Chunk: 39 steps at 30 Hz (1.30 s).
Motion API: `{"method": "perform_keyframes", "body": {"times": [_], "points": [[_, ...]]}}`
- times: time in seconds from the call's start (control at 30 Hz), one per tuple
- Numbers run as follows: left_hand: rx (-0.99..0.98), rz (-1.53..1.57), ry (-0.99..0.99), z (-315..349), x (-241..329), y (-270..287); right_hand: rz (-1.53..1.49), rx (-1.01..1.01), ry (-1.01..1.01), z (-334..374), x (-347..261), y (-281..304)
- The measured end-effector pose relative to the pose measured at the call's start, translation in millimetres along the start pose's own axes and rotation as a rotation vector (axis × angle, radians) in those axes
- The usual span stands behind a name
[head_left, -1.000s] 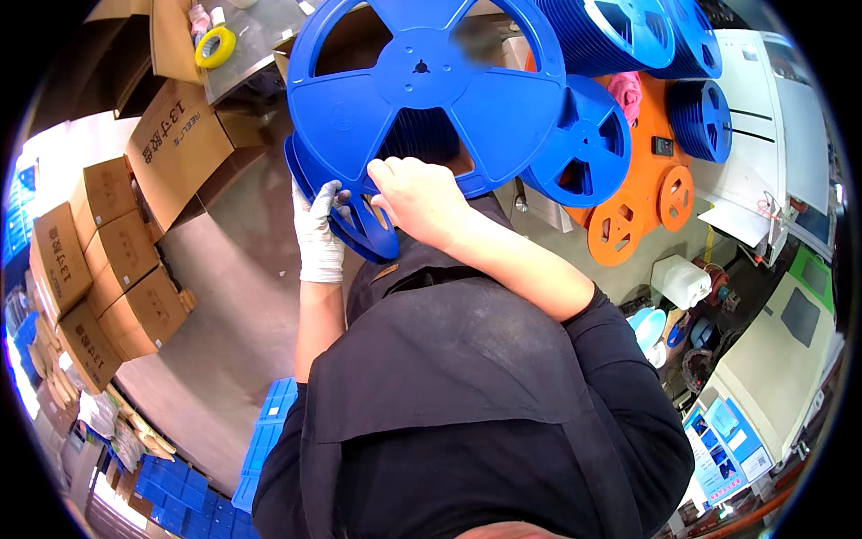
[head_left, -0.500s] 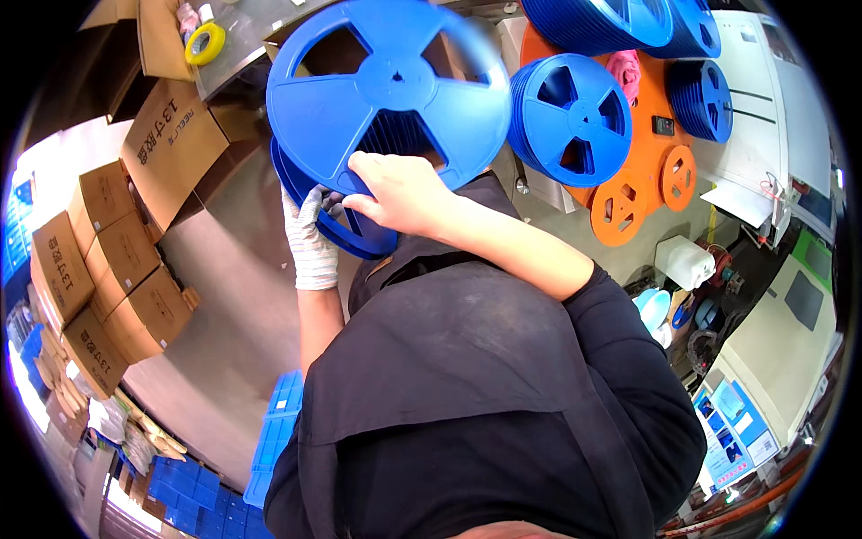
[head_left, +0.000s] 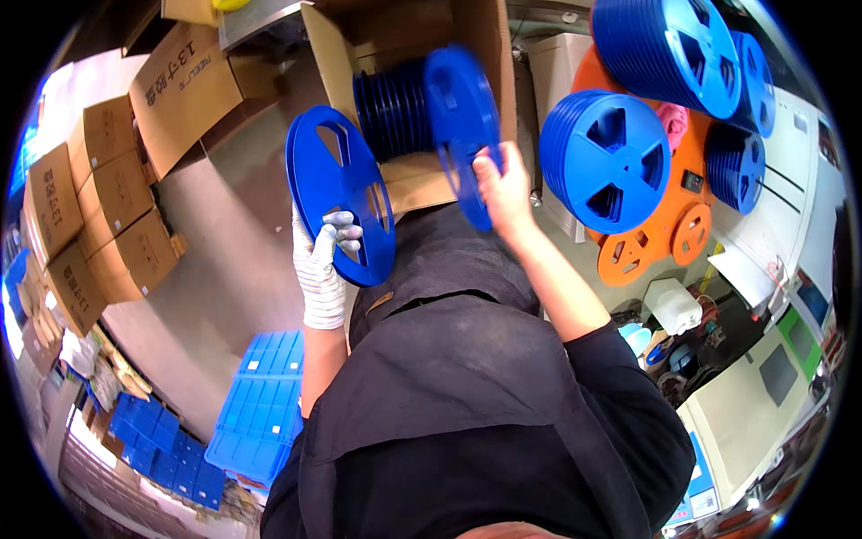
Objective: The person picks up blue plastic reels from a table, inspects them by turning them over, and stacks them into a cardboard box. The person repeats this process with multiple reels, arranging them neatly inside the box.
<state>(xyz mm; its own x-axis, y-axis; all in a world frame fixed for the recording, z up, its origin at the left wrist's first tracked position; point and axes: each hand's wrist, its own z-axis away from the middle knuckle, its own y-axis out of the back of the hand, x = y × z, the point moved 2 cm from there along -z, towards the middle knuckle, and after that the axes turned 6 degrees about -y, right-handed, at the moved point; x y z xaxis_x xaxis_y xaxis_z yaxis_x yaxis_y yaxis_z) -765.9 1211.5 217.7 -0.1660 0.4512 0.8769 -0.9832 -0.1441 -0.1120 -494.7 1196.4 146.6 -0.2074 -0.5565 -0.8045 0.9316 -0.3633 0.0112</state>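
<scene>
My left hand [head_left: 319, 278], in a white striped glove, grips a blue plastic reel [head_left: 310, 171] by its lower part, fingers through a cut-out. A second rim shows along that reel's edge; whether it is another reel I cannot tell. My bare right hand [head_left: 508, 193] pinches the near edge of another blue reel [head_left: 456, 85], tilted nearly edge-on and smeared by motion. Beyond both hands, an open cardboard box [head_left: 328, 54] holds a row of blue reels [head_left: 395, 112] standing on edge. The right-hand reel partly covers this row.
On the right, an orange table [head_left: 588, 76] carries stacks of blue reels [head_left: 620, 166], orange reels [head_left: 691, 234] and a pink cloth [head_left: 672, 124]. Cardboard boxes [head_left: 117, 193] are piled at the left. A blue lidded crate [head_left: 260, 395] stands near my left elbow.
The reels have come apart: my right hand has moved right with one, while my left keeps the other. My view has shifted, and the open box with its row of reels now shows.
</scene>
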Motion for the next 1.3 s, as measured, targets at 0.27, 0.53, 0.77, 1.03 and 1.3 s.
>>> {"method": "perform_keyframes", "body": {"times": [0.27,0.53,0.77,1.03,1.3], "points": [[0.033,-0.087,-0.049,-22.2,2.3,-22.3,-0.238,0.02,-0.012,-75.1,-17.6,24.5],[0.151,-0.08,-0.057,-47.0,-9.1,-52.9,-0.51,-0.242,-0.188,-144.5,25.1,-73.0],[0.154,-0.075,-0.078,-68.4,-11.7,-52.8,0.3,0.222,-0.073,-213.2,117.9,-73.0],[0.153,-0.03,-0.123,-83.4,-12.4,-29.8,0.308,0.257,-0.08,-203.3,118.5,-15.7],[-0.146,0.817,0.123,-80.0,-5.2,39.7,0.335,0.302,-0.017,-198.3,113.9,-21.8]]}}
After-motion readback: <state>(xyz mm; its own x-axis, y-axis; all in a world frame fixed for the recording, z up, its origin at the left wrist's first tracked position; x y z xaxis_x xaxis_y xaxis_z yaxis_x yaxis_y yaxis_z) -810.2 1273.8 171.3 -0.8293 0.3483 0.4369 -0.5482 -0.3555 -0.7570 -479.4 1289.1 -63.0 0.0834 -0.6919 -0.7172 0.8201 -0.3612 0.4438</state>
